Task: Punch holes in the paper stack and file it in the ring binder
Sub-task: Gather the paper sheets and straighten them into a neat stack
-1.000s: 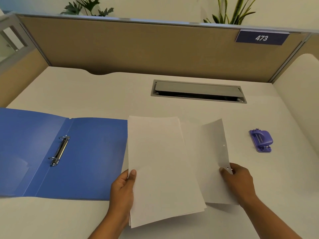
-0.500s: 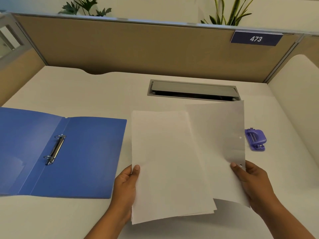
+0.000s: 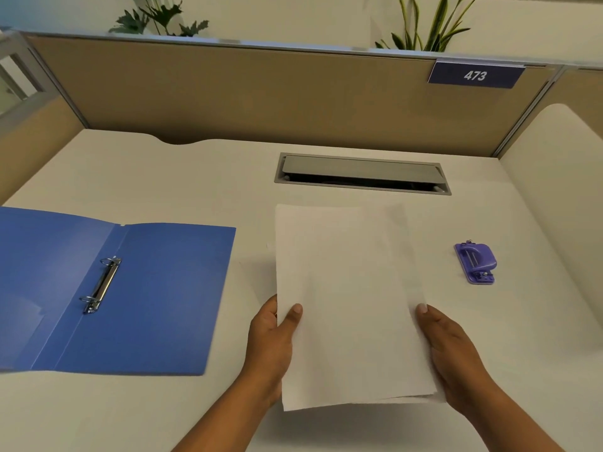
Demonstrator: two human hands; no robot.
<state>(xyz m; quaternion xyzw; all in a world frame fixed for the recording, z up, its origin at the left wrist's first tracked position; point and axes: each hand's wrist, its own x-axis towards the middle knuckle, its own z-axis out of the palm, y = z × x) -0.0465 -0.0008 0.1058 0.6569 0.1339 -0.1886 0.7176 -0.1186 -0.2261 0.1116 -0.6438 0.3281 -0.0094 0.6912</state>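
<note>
- The paper stack [image 3: 352,305] is being held in front of the person, over the middle of the desk [image 3: 163,177], between the binder and the punch. Its near edge is casting a shadow on the desktop below.
- The left hand [image 3: 270,337] is grasping the stack's left edge, thumb [image 3: 292,316] lying on the top sheet, the other fingers hidden beneath.
- The right hand [image 3: 453,347] is gripping the right edge, thumb [image 3: 424,313] pressing against the paper's side, the remaining fingers tucked out of sight behind the sheets.
- At the lower right corner the sheets are fanning slightly apart.
- The blue ring binder [image 3: 156,298] is lying open and flat to the left, apart from the paper, its metal rings [image 3: 101,285] sitting by the spine fold.
- The purple hole punch [image 3: 476,262] is sitting on the desk to the right, well apart from the hands.
- Behind the stack a grey cable flap [image 3: 359,172] is standing ajar in the desktop.
- A tan partition [image 3: 261,93] is closing off the back, carrying a blue plate [image 3: 476,75] reading 473, with leafy plants [image 3: 160,17] showing above it.
</note>
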